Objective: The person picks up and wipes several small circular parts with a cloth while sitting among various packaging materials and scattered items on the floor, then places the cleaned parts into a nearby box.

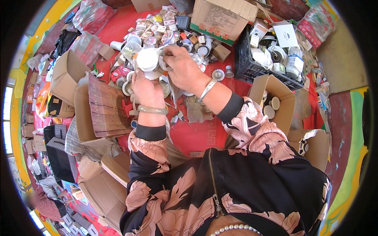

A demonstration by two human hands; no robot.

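Note:
A white, round-topped fitting (148, 59), lamp-like in shape, is held up in front of me. My left hand (147, 89) grips it from below, its fingers closed round the lower part. At the fitting's right side, my right hand (184, 67) has its fingers bent together on a small grey, rough-textured piece (163, 63); how that piece joins the fitting cannot be made out. Below the hands, a crumpled clear plastic bag (198, 109) and thin wires (182, 116) lie on the red floor covering (197, 137).
Loose small boxes (159, 28) and round fittings spread beyond my hands. A black crate (246, 59) full of fittings stands at right, behind a carton (283, 98) holding round pieces. Open cartons (80, 106) line the left. A large carton (222, 17) is at the back.

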